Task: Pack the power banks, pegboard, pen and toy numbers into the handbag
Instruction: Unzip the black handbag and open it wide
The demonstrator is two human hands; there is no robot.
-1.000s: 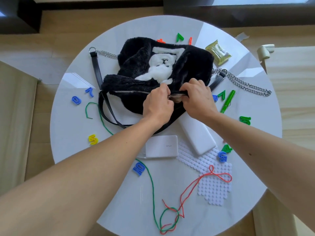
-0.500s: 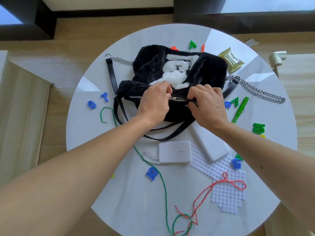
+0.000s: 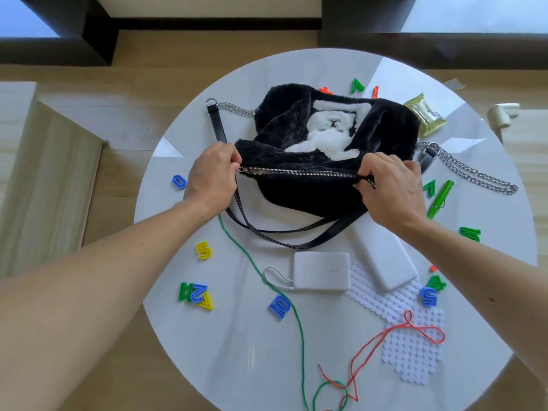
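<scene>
A black furry handbag with a white animal patch lies on the round white table. My left hand pinches the bag's left end beside the zip. My right hand grips the right end, with the zip pull by its fingers; the zip teeth run between both hands. Two white power banks lie nearer me, partly on a white pegboard. A green pen lies right of the bag. Coloured toy numbers are scattered around.
A black strap loops in front of the bag and a chain trails right. Green and red cords cross the near table. A gold snack packet sits at the back right.
My hands have moved apart along the zip, the left to the bag's left end and the right to its right end. The camera view has shifted, showing more numbers at the left.
</scene>
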